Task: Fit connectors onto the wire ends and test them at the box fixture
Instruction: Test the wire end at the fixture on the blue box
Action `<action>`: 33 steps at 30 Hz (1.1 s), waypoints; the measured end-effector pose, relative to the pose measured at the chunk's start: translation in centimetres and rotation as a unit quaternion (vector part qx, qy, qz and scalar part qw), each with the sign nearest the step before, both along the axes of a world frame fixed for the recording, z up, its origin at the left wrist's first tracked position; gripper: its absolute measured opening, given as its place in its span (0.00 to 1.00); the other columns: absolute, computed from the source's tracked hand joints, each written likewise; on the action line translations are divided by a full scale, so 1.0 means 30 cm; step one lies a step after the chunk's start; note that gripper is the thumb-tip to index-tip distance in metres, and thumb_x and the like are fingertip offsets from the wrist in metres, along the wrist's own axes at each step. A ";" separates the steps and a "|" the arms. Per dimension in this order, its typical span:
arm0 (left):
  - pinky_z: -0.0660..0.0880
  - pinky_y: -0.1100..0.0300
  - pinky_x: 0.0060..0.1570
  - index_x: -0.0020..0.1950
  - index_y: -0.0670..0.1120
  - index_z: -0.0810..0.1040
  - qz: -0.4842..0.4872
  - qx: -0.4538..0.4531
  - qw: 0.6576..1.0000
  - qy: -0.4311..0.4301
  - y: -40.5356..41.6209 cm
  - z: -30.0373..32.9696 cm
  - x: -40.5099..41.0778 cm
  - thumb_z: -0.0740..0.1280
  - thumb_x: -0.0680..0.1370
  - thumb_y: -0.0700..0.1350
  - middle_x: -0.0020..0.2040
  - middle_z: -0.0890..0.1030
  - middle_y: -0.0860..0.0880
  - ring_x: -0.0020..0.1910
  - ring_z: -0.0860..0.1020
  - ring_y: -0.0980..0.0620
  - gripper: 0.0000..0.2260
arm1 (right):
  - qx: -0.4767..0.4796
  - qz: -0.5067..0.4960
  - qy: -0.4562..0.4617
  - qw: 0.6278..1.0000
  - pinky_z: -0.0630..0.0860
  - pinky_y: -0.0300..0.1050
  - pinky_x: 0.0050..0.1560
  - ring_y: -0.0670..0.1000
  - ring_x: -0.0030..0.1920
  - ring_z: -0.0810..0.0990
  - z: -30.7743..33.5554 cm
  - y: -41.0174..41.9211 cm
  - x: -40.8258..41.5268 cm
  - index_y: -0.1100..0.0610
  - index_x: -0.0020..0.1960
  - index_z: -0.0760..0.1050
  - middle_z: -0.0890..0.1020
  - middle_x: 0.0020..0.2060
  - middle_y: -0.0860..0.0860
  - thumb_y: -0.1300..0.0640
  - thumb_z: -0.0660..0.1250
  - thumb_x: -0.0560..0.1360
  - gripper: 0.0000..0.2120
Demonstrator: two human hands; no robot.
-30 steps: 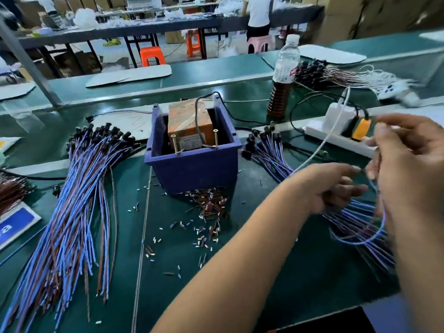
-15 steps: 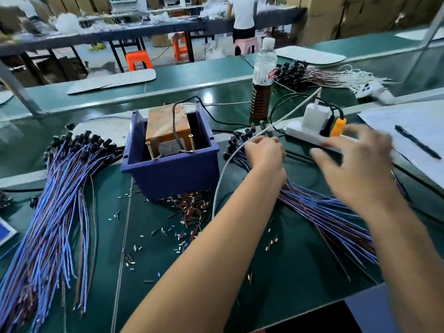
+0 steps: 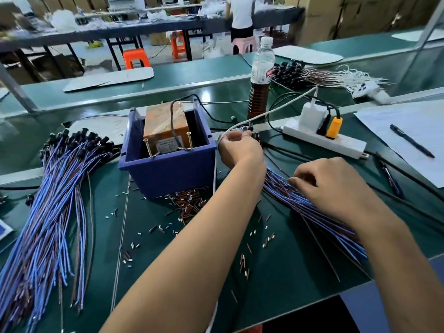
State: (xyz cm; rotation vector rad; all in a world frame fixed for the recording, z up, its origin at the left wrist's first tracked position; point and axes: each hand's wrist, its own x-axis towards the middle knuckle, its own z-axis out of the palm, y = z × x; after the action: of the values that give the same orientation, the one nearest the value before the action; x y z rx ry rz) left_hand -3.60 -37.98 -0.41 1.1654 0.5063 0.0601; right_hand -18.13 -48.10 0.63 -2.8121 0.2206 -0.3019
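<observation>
Left grip curled around black connector ends beside blue box; right grip pinching blue-brown wire bundle mid-counter.

bin at centre of bench, box fixture inside it | large wire bundle at 9 o'clock of bin | loose connectors at 6 o'clock, against bin front | second wire bundle at 3-4 o'clock | power strip at 2 o'clock | bottle at 1 o'clock, behind strip | paper with pen on it, far 3 o'clock
</observation>
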 end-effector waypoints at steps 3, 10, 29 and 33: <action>0.78 0.61 0.37 0.38 0.51 0.71 0.001 0.092 0.996 0.008 0.009 -0.011 -0.008 0.70 0.78 0.37 0.41 0.81 0.51 0.35 0.78 0.51 0.14 | -0.030 -0.022 0.014 0.999 0.75 0.49 0.46 0.56 0.50 0.80 -0.016 0.017 0.012 0.49 0.46 0.84 0.80 0.42 0.50 0.40 0.72 0.77 0.13; 0.77 0.58 0.54 0.50 0.51 0.77 -0.114 0.265 0.957 -0.013 0.052 -0.020 -0.042 0.66 0.74 0.39 0.58 0.76 0.47 0.51 0.79 0.47 0.09 | -0.060 -0.046 0.101 0.992 0.76 0.53 0.60 0.58 0.64 0.75 -0.070 0.099 0.068 0.51 0.67 0.72 0.75 0.60 0.53 0.35 0.71 0.75 0.28; 0.73 0.46 0.70 0.44 0.45 0.77 -0.332 0.343 0.878 -0.039 0.055 0.049 -0.070 0.62 0.69 0.43 0.70 0.74 0.31 0.70 0.73 0.35 0.07 | -0.036 -0.107 0.007 0.994 0.77 0.54 0.59 0.61 0.60 0.77 -0.099 0.092 0.128 0.55 0.65 0.78 0.77 0.56 0.57 0.51 0.74 0.77 0.18; 0.74 0.52 0.43 0.42 0.42 0.74 -0.371 0.365 0.852 -0.065 0.133 0.046 -0.075 0.62 0.77 0.38 0.46 0.79 0.37 0.44 0.74 0.42 0.05 | 0.042 -0.106 -0.166 0.980 0.75 0.54 0.58 0.62 0.56 0.78 -0.067 0.129 0.108 0.60 0.65 0.79 0.78 0.56 0.59 0.59 0.74 0.76 0.18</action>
State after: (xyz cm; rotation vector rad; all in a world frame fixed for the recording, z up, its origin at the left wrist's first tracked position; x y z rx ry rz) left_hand -5.85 -33.98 0.97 2.0270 -0.1512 -0.3668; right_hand -14.88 -44.23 -1.39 -2.6051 0.4455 -0.7816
